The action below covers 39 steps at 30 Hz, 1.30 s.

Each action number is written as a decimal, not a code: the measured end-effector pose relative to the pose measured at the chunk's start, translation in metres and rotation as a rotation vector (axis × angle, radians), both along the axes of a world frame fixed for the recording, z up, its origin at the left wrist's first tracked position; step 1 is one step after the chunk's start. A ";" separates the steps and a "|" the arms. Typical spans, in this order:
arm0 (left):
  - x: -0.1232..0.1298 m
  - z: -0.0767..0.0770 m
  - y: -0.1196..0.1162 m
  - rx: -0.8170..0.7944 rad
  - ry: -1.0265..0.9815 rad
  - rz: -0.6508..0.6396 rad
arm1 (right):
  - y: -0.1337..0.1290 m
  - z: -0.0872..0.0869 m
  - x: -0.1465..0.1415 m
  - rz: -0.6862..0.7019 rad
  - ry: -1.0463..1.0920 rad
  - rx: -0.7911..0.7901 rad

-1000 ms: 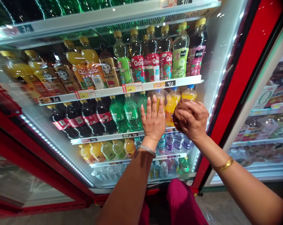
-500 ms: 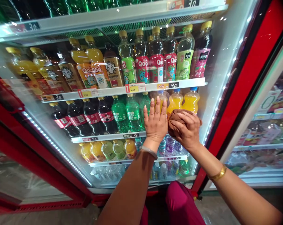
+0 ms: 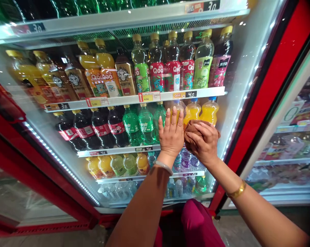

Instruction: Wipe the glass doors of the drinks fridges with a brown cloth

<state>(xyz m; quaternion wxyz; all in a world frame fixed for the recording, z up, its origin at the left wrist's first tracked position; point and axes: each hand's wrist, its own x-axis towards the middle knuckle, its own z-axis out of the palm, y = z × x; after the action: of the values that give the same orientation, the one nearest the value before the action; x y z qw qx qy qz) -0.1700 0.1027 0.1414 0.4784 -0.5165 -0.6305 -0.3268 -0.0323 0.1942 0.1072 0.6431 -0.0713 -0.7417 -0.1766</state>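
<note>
My left hand (image 3: 171, 133) lies flat with its fingers stretched out, seemingly against the glass door of a red-framed drinks cooler. Beside it on the right, my right hand (image 3: 205, 142) is wrapped round a bunched brown cloth (image 3: 192, 132). Behind the hands, orange drink bottles (image 3: 208, 112) with blue caps stand on a shelf, partly hidden by the cloth and fingers. Green soda bottles (image 3: 146, 123) are left of my left hand, and dark cola bottles (image 3: 99, 125) stand farther left.
Above is a shelf (image 3: 134, 97) with price tags and yellow-capped juice bottles. A lower shelf (image 3: 111, 180) bears smaller bottles. The cooler's red frame (image 3: 275, 65) runs down the right, with another cooler (image 3: 294, 161) beyond. My knee (image 3: 200, 219) is below, close to the cooler's base.
Both hands stay almost in the same place, the right still holding the brown cloth. The view has shifted very slightly.
</note>
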 end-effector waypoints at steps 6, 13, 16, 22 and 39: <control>0.001 0.000 0.000 0.023 0.029 0.003 | 0.020 0.031 0.013 -0.041 0.171 -0.098; 0.001 0.001 -0.001 0.037 0.035 0.025 | 0.001 0.042 -0.015 -0.024 0.147 -0.019; 0.001 0.001 -0.001 0.047 0.050 0.038 | -0.003 0.002 -0.004 0.019 -0.001 0.015; -0.001 0.000 0.000 0.020 0.017 -0.004 | -0.003 0.017 -0.005 0.003 0.011 -0.074; -0.037 0.010 -0.052 -0.015 0.034 0.076 | -0.035 0.027 -0.049 0.000 0.117 -0.049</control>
<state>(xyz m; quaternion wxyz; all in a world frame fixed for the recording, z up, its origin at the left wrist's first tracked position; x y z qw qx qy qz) -0.2070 0.0503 0.1516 0.4972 -0.5014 -0.6438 -0.2949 -0.0815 0.1590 0.1345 0.6834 -0.0971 -0.7070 -0.1539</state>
